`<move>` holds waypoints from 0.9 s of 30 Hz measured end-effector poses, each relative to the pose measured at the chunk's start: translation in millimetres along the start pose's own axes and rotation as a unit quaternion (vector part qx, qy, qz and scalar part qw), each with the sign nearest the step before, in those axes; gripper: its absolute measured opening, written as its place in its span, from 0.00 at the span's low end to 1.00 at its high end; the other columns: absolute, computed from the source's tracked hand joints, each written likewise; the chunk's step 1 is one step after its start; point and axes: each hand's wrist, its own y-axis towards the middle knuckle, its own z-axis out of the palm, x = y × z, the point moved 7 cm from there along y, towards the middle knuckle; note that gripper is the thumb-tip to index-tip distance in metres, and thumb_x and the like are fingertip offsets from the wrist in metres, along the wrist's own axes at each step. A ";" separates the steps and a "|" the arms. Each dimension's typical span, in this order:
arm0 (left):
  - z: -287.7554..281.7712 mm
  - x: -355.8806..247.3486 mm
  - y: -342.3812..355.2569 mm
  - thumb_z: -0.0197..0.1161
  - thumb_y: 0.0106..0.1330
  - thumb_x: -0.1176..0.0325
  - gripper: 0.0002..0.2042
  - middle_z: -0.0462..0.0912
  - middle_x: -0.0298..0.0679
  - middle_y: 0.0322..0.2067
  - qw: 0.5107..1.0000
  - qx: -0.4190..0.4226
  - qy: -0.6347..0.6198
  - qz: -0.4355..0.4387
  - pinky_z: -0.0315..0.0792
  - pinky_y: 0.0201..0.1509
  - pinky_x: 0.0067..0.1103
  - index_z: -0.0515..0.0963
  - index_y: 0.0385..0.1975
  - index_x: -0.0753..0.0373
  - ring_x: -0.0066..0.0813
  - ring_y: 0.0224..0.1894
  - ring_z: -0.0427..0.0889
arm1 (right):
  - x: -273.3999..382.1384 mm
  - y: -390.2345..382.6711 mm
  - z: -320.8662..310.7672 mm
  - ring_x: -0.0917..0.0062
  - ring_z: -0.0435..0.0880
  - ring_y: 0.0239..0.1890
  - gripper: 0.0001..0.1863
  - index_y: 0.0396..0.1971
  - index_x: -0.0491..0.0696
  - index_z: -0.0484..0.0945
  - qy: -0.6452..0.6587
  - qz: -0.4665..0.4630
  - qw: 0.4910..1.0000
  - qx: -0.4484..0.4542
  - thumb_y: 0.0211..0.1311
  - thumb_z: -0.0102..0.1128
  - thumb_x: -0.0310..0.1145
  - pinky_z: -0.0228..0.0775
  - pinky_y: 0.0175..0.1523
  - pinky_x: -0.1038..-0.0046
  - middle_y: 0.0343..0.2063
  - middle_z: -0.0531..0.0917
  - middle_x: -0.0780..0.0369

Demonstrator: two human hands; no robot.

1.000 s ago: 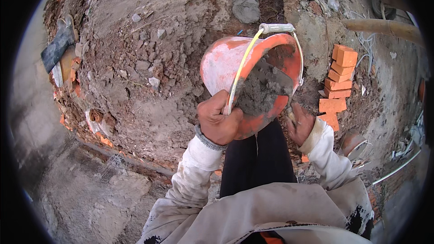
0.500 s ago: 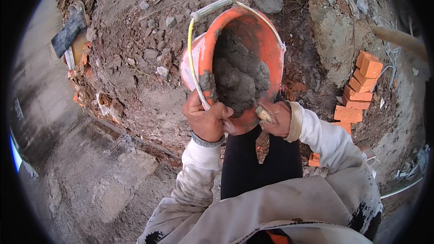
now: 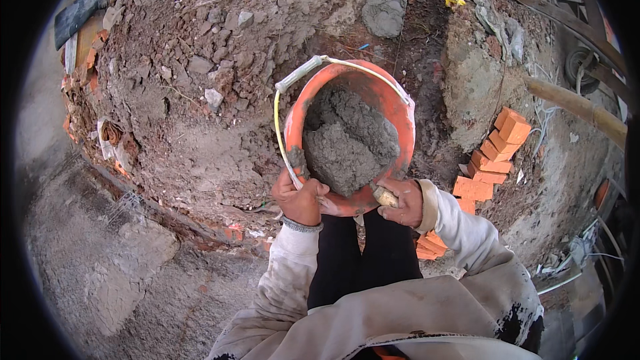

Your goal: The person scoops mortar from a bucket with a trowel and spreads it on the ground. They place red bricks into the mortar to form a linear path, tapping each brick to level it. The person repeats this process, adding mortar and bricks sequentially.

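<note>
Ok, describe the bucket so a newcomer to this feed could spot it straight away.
Start at the big mound of brown rubble and earth filling the upper left. At its right foot, the person's left hand and right hand grip an orange bucket. It alone is round, heaped with grey mortar, with a white-gripped wire handle, unlike the blocky orange bricks stacked to its right.

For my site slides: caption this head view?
Both hands, left and right, grip an orange bucket of grey mortar.

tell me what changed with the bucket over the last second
The bucket swung from tipped right to upright in front of the person, its handle moving to the left side. Left hand and right hand kept hold of its near rim; the mortar stayed inside.
</note>
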 end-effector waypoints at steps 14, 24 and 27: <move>-68.2 116.7 -38.2 0.50 0.39 0.88 0.11 0.70 0.32 0.17 0.988 -0.070 0.025 -0.138 0.70 0.19 0.18 0.69 0.22 0.64 0.21 0.15 0.71 | -148.3 135.4 -122.4 0.51 0.78 0.37 0.27 0.49 0.38 0.65 -0.162 0.039 0.884 -0.436 0.50 0.57 0.36 0.71 0.43 0.62 0.34 0.78 0.46; -93.0 167.7 -29.8 0.53 0.39 0.85 0.09 0.72 0.31 0.16 0.975 -0.107 0.114 -0.156 0.67 0.22 0.16 0.66 0.15 0.62 0.17 0.18 0.71 | -312.0 247.8 -121.7 0.46 0.77 0.37 0.19 0.45 0.47 0.62 -0.119 0.244 0.850 -0.451 0.58 0.48 0.42 0.69 0.41 0.53 0.31 0.79 0.44; -99.4 191.9 -29.8 0.52 0.42 0.82 0.06 0.70 0.31 0.16 0.970 -0.109 0.172 -0.135 0.63 0.23 0.17 0.66 0.16 0.60 0.18 0.19 0.69 | -343.6 274.1 -132.5 0.46 0.78 0.36 0.18 0.44 0.48 0.62 -0.149 0.238 0.841 -0.463 0.59 0.48 0.43 0.69 0.40 0.53 0.30 0.79 0.44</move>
